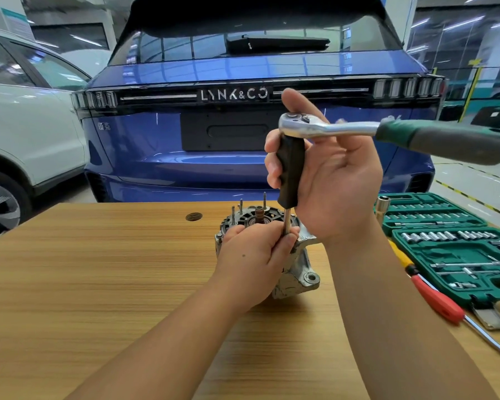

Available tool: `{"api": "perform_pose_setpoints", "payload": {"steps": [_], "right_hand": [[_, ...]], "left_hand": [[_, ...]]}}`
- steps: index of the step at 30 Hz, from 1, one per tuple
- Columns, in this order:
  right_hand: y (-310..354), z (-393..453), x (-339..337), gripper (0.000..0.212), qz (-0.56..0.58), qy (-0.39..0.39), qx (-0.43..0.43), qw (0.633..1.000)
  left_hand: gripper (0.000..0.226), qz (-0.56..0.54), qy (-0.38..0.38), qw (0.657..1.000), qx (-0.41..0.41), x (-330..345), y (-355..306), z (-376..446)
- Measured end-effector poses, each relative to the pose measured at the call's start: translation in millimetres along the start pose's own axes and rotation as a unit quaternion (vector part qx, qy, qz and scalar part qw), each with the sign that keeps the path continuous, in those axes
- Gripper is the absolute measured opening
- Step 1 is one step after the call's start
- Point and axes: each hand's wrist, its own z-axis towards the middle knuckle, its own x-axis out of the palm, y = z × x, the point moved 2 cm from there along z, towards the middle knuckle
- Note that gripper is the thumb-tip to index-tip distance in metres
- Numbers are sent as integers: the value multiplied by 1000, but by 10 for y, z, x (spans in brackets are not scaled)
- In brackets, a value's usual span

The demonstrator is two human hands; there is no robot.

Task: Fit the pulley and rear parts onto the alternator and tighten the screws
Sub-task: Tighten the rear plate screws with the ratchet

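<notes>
Car [243,157]: a blue car is standing behind the tabletop [98,284], with a white one at the left.
Tabletop: it is carrying the alternator near its middle and a green socket case [456,255] with a red screwdriver [436,298] at the right.
Alternator [295,267]: it is standing on end, rear face up, with bare studs and the shaft end showing; no rear cover is appearing on it.
Right hand [335,180]: its fingers are curling round the black driver handle [290,168], which is carrying a ratchet [387,134] on top.
Left hand [254,255]: its fingers are pinching the driver shaft [287,223] low down and steadying it against the alternator.
Progress: a rear screw is probably being tightened; the rear parts are seemingly still waiting, and the pulley end is hidden underneath.
</notes>
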Motion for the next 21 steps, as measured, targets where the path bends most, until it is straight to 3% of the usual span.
{"api": "perform_pose_setpoints", "payload": {"steps": [3,7,10,13,15,19,21], "right_hand": [[22,18,22,63,-4,-29,22,999],[29,29,59,28,-112,-174,9,978],[30,20,76,25,-222,-264,-38,938],[63,21,47,12,-157,-216,-1,964],[88,19,52,20,-95,-152,12,984],[46,12,127,29,-194,-121,-94,969],[9,20,153,30,-221,-109,-106,963]], "left_hand": [[42,-1,1,1000,-6,-7,-2,4],[28,0,5,1000,-12,-8,-11,13],[22,2,11,1000,-6,-8,-27,13],[24,-5,15,1000,-12,-16,-27,17],[31,-5,10,1000,-18,-18,-26,20],[26,1,9,1000,-17,-7,-21,12],[27,0,7,1000,-17,-10,-27,12]]}}
